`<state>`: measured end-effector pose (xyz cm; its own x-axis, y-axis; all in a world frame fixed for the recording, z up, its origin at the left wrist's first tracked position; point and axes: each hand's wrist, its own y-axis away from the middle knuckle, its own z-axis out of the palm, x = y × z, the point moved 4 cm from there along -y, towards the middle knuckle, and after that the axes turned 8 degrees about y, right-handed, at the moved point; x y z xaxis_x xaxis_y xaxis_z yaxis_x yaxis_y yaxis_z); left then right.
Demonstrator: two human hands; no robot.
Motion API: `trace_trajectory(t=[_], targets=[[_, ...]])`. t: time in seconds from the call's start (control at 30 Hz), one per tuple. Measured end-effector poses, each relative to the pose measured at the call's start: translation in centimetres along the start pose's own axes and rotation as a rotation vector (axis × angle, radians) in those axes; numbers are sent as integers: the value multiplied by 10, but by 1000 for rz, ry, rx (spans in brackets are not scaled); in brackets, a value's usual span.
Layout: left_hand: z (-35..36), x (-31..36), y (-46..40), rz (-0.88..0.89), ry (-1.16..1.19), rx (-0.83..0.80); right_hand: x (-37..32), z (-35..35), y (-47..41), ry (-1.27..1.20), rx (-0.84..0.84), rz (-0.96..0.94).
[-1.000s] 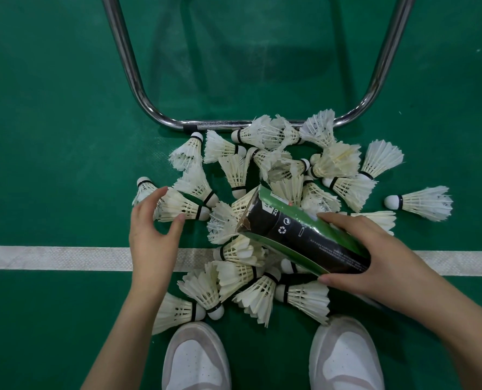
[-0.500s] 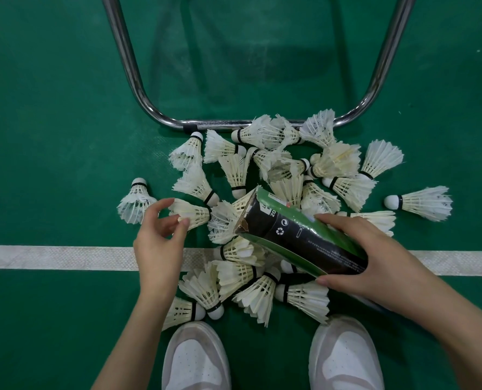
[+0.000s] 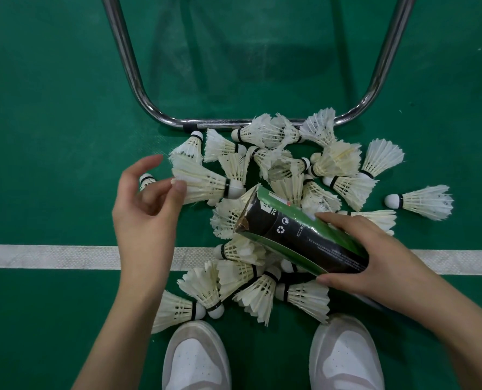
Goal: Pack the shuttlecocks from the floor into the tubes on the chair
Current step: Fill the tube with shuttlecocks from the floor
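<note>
A pile of several white feather shuttlecocks (image 3: 338,161) lies on the green floor. My right hand (image 3: 375,257) grips a black and green tube (image 3: 299,235), tilted with its open end pointing up and left over the pile. My left hand (image 3: 147,209) pinches the feather rim of one shuttlecock (image 3: 203,184) between thumb and fingers, lifted, its cork pointing right toward the tube's mouth. Another shuttlecock (image 3: 147,180) is partly hidden behind my left fingers.
The chrome chair leg frame (image 3: 234,123) curves along the far edge of the pile. A white court line (image 3: 51,256) crosses the floor under my hands. My two white shoes (image 3: 195,358) stand at the near edge. One shuttlecock (image 3: 422,201) lies apart at the right.
My left hand took hold of a shuttlecock at the pile's left side, lifted it and turned its cork toward the tube. The right hand and tube stayed nearly still.
</note>
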<state>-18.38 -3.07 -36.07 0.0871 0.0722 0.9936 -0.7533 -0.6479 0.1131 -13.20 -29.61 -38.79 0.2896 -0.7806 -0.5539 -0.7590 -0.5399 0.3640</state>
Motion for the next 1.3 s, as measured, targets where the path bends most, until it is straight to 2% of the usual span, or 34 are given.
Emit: trace_trajectory(t=[0.33,0.57,0.73,0.93,1.13,1.3], targets=[[25,-3,17,-83,-12,-257,-1,-1,0,2,-2,0],[41,-12,34,-204,-69,-422,0,-1,1,-3,-2,-8],[49,-17,40,-210,-112,-511,-1,1,1,2,-18,-13],[52,-18,41,-174,-165,-541,0,0,1,-9,-17,-17],[56,-13,40,-121,-238,-640,-3,-4,0,-43,-24,-39],[53,-12,36,-113,-239,-596,-8,-5,-5,6,-30,-43]])
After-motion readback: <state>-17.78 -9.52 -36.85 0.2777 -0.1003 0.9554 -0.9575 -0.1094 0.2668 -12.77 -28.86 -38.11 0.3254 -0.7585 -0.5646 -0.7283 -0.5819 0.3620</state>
